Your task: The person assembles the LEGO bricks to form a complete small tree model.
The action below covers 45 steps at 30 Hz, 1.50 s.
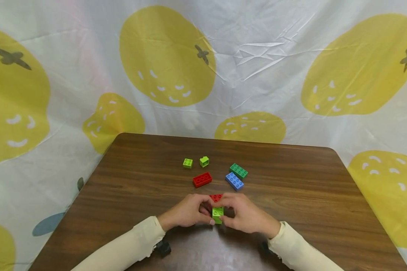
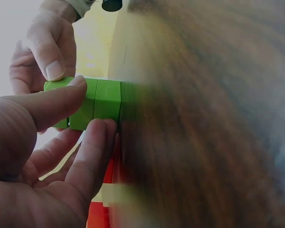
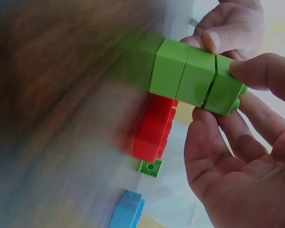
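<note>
A stack of three light green bricks stands upright on the table in front of me. My left hand grips the stack from the left, its thumb and fingertips on the sides of the bricks. From the right, my right hand pinches the top brick between thumb and fingers. A thin, uneven gap shows under that top brick in the right wrist view, so it sits slightly tilted on the one below. Right behind the stack lies a red brick, partly hidden by my hands.
Farther back on the wooden table lie a second red brick on its side, a blue brick, a dark green brick and two small light green bricks, one upright and one tipped over. A fruit-patterned curtain hangs behind.
</note>
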Motion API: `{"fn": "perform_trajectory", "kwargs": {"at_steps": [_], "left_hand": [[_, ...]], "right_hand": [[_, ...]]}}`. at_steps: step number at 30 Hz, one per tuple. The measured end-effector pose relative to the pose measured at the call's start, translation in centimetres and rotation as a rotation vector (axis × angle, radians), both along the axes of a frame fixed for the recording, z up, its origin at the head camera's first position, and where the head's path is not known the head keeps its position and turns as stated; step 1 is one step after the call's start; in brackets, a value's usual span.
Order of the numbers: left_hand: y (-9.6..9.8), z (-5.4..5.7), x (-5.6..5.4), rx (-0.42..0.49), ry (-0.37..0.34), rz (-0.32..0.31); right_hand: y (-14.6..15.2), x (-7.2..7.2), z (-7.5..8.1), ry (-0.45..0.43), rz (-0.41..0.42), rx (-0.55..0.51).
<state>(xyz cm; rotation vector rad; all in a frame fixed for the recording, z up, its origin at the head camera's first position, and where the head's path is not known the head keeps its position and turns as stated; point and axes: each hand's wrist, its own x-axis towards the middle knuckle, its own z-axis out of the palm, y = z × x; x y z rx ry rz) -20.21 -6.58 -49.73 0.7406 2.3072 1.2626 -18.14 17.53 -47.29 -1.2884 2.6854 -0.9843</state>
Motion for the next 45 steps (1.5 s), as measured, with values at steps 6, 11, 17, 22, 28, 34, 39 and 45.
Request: {"fn": "perform_trajectory", "kwargs": {"at_steps": [6, 11, 17, 22, 28, 34, 39, 45], "left_hand": [[-0.1, -0.1, 0.0, 0.024, 0.0, 0.003], [-0.3, 0.0, 0.1, 0.046, -0.013, 0.0], [-0.5, 0.2, -0.1, 0.064, -0.03, 0.009], [-0.6, 0.3, -0.1, 0.07, -0.025, 0.017], [-0.6, 0.2, -0.1, 0.067, -0.032, 0.024], [-0.5, 0.2, -0.1, 0.085, -0.014, 0.021], [-0.6, 0.3, -0.1, 0.088, 0.012, 0.003], [-0.4, 0.4, -0.1, 0.095, 0.029, -0.008]], "right_hand": [[-0.1, -0.2, 0.4, -0.011, 0.013, 0.032], [-0.3, -0.1, 0.3, 0.024, 0.008, 0.053], [-0.4, -0.4, 0.5, 0.015, -0.009, 0.08], [-0.5, -0.7, 0.7, -0.053, -0.043, 0.108], [-0.3, -0.9, 0.5, -0.089, -0.037, 0.106], [0.4, -1.2, 0.2, -0.071, 0.011, 0.062], [1.0, -1.9, 0.4, -0.06, 0.017, 0.01], [1.1, -3.1, 0.3, -0.053, -0.045, -0.011]]}}
